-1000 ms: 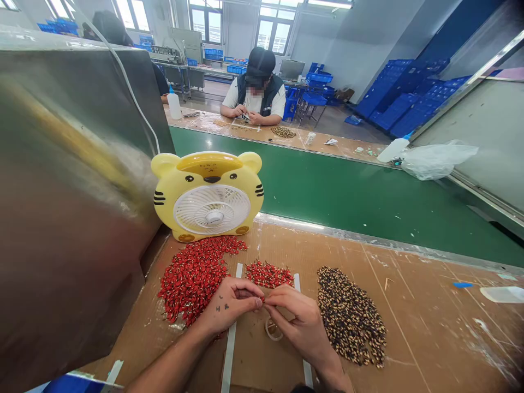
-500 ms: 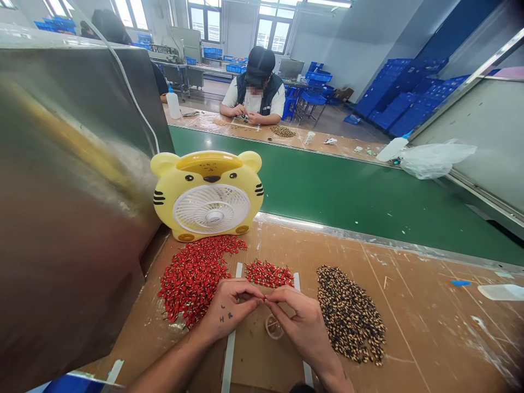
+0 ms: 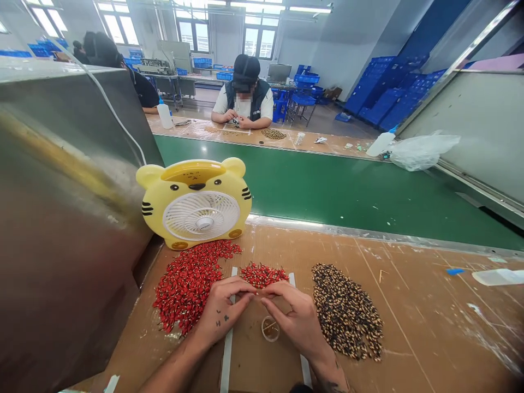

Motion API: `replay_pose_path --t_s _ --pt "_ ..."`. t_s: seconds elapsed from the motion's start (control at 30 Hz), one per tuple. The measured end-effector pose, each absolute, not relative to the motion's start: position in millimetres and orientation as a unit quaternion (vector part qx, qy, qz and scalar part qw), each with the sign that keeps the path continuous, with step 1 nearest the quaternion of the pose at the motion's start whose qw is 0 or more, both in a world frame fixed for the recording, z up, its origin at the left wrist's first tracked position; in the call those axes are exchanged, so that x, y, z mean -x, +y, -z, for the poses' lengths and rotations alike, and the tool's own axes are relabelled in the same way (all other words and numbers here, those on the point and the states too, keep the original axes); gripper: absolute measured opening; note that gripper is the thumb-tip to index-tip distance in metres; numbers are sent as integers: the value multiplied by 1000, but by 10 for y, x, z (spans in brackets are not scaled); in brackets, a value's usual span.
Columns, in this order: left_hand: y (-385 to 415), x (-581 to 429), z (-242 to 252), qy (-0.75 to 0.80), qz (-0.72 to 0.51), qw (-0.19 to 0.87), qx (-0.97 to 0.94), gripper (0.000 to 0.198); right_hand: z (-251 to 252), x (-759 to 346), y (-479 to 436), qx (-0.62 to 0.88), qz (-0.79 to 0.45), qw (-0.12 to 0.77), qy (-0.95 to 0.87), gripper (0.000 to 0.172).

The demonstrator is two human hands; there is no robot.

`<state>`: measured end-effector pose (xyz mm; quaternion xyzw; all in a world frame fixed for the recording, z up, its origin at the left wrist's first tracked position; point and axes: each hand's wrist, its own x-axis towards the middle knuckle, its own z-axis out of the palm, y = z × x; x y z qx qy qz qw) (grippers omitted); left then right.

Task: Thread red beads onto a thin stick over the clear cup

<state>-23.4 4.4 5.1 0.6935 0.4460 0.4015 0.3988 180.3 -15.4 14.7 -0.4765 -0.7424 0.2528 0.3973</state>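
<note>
My left hand (image 3: 227, 308) is closed in a pinch, thumb against forefinger, with a tiny pale speck at the fingertips too small to name. Facing it, my right hand (image 3: 292, 316) also pinches, and what its fingertips hold, if anything, cannot be made out. A narrow gap separates the two hands' fingertips. Just beyond them lies a small pile of red pieces with dark and pale tips (image 3: 264, 274). Below the fingertips stands a small round clear dish (image 3: 270, 329) with a thin stick in it. A larger red heap (image 3: 186, 286) is left of my left hand.
Black-and-tan small pieces (image 3: 347, 311) are heaped at right. A yellow animal-faced fan (image 3: 196, 204) stands behind the red heap, beside a metal cabinet (image 3: 61, 218). Across the green belt (image 3: 307, 185) a person (image 3: 243, 98) works at another table. White tape strips (image 3: 227, 355) mark my work area.
My fingertips have drawn slightly apart; the red bit seen between them before no longer shows clearly. The whole view has shifted a little, so the scene sits further left.
</note>
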Motion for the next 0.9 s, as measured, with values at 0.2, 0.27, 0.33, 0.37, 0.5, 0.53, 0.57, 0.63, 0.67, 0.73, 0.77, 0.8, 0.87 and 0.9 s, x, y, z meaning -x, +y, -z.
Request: replay_pose_path --t_s 0.2,0.27,0.33,0.37,0.5,0.53,0.57,0.63,0.67,0.73,0.77,0.8,0.87,0.9 --pt "194 352 -30 521 -330 272 -739 23 -95 -2076 -107 505 -207 439 -714 3" --pt "220 311 -41 516 -288 253 -766 24 -96 -2101 -106 502 -207 441 -715 3" --pt "244 228 -49 510 -259 241 -784 23 -107 -2095 -109 495 -207 444 -717 4" --pt "259 181 -48 509 -249 236 -789 22 -114 -2087 -112 491 -207 445 -720 4" --pt "333 60 -26 507 -227 216 -803 23 -126 -2076 -120 484 -212 449 -720 5" --pt "349 64 -28 506 -228 210 -805 25 -124 -2080 -122 485 -215 450 -719 6" --pt "361 86 -39 507 -229 205 -805 27 -121 -2086 -124 485 -219 450 -717 7" --pt "370 180 -89 514 -235 194 -802 29 -117 -2095 -132 485 -227 448 -716 8" --pt "366 247 -126 522 -236 189 -798 30 -117 -2098 -137 485 -233 446 -716 9" --pt "346 400 -212 531 -227 180 -797 29 -120 -2099 -148 484 -245 437 -718 11" --pt "332 477 -255 535 -212 174 -799 29 -122 -2097 -153 483 -251 431 -719 12" --pt "316 546 -296 538 -189 170 -804 29 -124 -2096 -155 483 -256 425 -721 12" --pt "280 645 -365 533 -135 170 -818 28 -123 -2092 -154 483 -263 416 -724 13" --pt "262 670 -392 527 -109 172 -825 27 -120 -2091 -151 483 -267 413 -725 13"
